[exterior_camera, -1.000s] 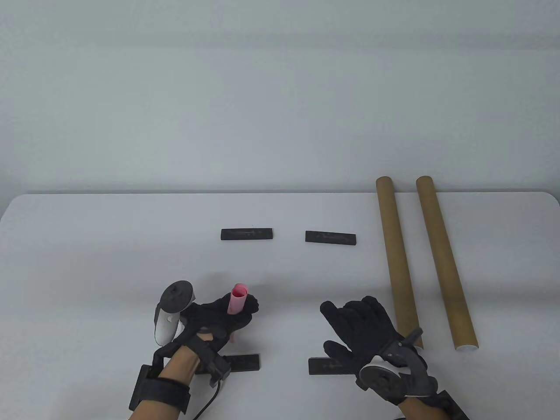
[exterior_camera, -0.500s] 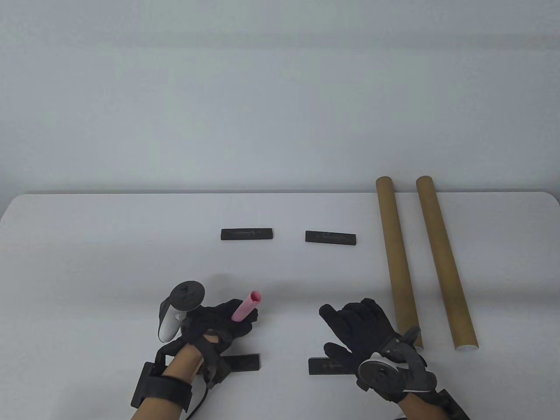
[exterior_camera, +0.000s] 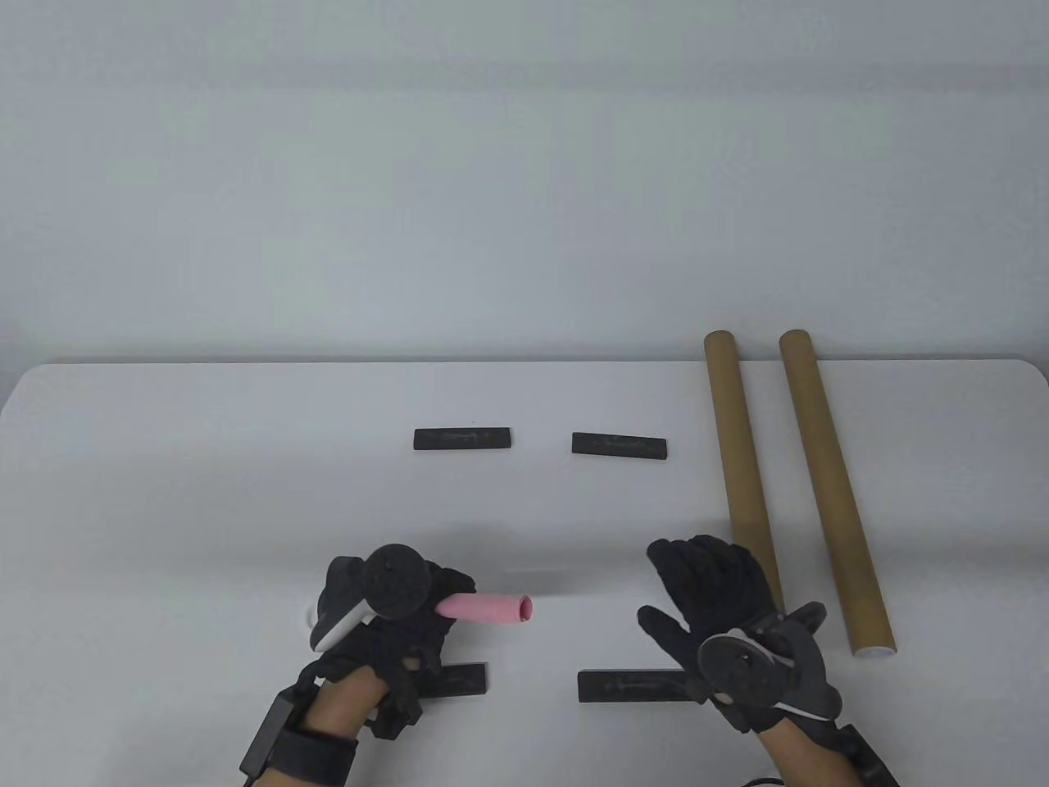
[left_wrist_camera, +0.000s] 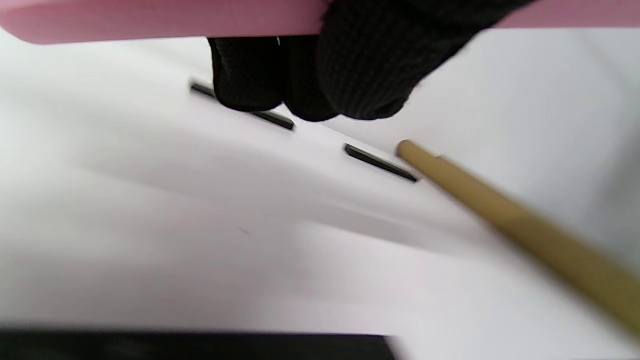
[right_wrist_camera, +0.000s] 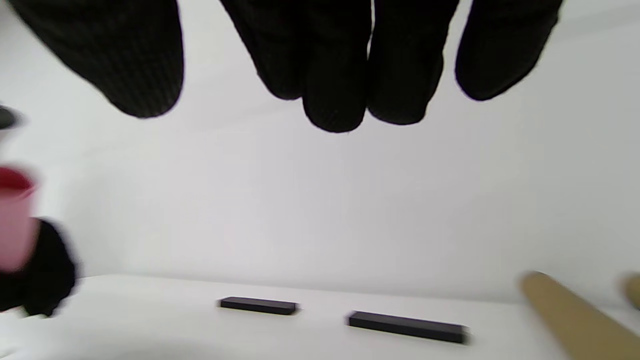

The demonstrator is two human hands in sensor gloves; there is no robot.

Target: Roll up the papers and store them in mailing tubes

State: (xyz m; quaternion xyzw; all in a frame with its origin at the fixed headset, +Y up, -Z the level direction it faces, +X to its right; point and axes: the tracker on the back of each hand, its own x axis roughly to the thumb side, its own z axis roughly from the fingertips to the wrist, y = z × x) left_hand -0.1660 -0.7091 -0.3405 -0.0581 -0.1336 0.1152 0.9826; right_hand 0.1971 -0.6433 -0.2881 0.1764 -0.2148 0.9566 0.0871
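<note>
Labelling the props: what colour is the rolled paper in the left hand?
Pink; the rolled paper shows best in the table view.

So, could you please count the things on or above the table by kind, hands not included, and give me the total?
Brown mailing tubes: 2
Black flat bars: 4
Pink rolled paper, held by the left hand: 1
Total: 7

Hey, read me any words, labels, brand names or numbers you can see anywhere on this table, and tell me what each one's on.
None can be read.
Black bars: faint marks on top, too small to read.
Mailing tubes: plain brown, no label showing.
Pink paper roll: blank.
</note>
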